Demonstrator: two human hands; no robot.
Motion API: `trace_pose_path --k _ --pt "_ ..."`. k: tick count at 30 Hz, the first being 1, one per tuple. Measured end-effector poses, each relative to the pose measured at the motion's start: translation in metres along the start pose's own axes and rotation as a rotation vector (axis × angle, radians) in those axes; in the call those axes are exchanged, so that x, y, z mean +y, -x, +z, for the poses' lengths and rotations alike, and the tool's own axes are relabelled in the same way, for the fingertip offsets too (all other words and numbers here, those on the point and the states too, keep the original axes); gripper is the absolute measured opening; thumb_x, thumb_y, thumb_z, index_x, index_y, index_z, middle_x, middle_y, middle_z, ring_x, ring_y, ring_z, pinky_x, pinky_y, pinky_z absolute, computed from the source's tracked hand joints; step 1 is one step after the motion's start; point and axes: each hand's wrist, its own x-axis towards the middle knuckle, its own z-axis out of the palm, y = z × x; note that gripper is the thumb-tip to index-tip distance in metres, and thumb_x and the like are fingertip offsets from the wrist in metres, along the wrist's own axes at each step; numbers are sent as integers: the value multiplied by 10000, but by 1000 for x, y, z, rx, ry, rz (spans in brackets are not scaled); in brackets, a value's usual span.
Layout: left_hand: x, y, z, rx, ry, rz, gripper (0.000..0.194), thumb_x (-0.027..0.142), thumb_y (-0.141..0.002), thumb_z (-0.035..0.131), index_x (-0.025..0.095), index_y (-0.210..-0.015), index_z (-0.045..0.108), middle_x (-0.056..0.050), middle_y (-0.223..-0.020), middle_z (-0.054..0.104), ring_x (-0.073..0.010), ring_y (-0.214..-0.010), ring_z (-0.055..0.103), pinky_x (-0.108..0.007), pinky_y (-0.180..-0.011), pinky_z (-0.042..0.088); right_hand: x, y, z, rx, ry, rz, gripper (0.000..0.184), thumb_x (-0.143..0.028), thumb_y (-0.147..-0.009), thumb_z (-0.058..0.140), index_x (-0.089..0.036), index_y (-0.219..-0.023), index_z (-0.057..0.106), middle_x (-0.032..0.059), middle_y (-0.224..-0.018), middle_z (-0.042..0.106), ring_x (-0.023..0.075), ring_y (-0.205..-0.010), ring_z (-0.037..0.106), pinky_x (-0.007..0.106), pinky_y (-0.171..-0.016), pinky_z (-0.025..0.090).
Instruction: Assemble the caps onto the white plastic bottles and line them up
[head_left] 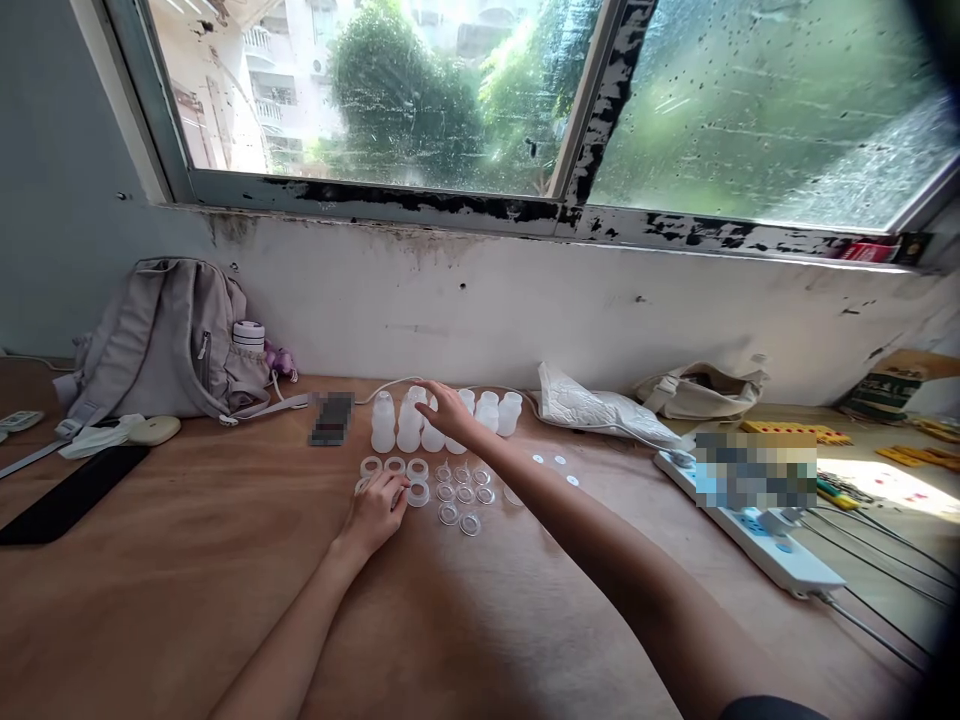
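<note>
White plastic bottles (382, 425) lined up beyond rings (418, 500) and clear discs (465, 494), apparently sorted for easy reach; right hand (448, 412) half open at bottles, left hand (373, 516) loosely curled over rings, any hold in either unclear.

From where I stand, no words, brands or numbers can be read. Pale lettering shows on the green panel of a brown bag (883, 392) at the far right, and on a red packet (868, 251) on the right of the windowsill (720, 252), both too small and blurred.
</note>
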Motion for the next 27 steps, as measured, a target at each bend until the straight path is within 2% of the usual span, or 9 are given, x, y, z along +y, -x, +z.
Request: trace_pose_path --k 3,7,10,14,18,20,23,27 --pt "8 1 -3 -23 -17 23 144 129 -774 468 187 -835 585 -44 -848 611 -187 -843 560 -325 -735 461 -2 24 -13 53 -14 -10 255 -175 -793 495 -180 -1047 520 88 -1036 575 203 -970 522 342 -831 399" --pt "18 3 -6 -50 -33 63 152 155 -780 466 201 -863 586 -47 -883 610 -201 -860 552 -355 -761 439 -3 79 -28 113 -95 0 193 -209 -830 433 -208 -986 546 66 -942 581 190 -871 541 324 -759 419" --pt "22 4 -4 -71 -70 99 148 165 -784 463 198 -868 579 -53 -904 607 -210 -880 544 -367 -777 429 1 126 -30 112 -136 64 171 -242 -838 422 -203 -920 567 60 -839 579 185 -783 543 312 -711 422" --pt "24 6 1 -108 -112 87 175 162 -782 460 199 -920 560 -56 -930 598 -213 -878 539 -374 -776 431 11 173 -23 27 -151 163 168 -275 -838 429 -203 -890 572 50 -776 559 174 -711 531 302 -667 421" --pt "25 7 9 -115 -162 62 192 170 -785 458 204 -953 546 -59 -971 590 -225 -910 527 -388 -798 417 17 192 -16 -122 -123 159 205 -311 -791 513 -213 -963 571 53 -836 556 192 -781 517 329 -717 410" --pt "25 8 13 -100 -196 59 192 190 -784 471 211 -959 546 -62 -995 587 -236 -935 519 -404 -821 400 19 193 -13 -146 -99 158 219 -313 -764 550 -218 -960 574 59 -876 554 204 -820 509 342 -737 404" --pt "25 8 18 -61 -252 38 207 223 -773 502 205 -976 542 -76 -1012 587 -255 -947 514 -427 -826 385 21 194 -11 -91 -131 205 154 -296 -773 539 -213 -900 565 57 -880 552 199 -822 515 333 -735 412" --pt "23 9 20 -55 -304 31 167 240 -771 517 200 -929 551 -89 -1010 587 -272 -949 512 -441 -810 387 22 195 -11 29 -238 322 149 -268 -798 498 -203 -932 503 41 -808 557 157 -672 527 288 -637 433"
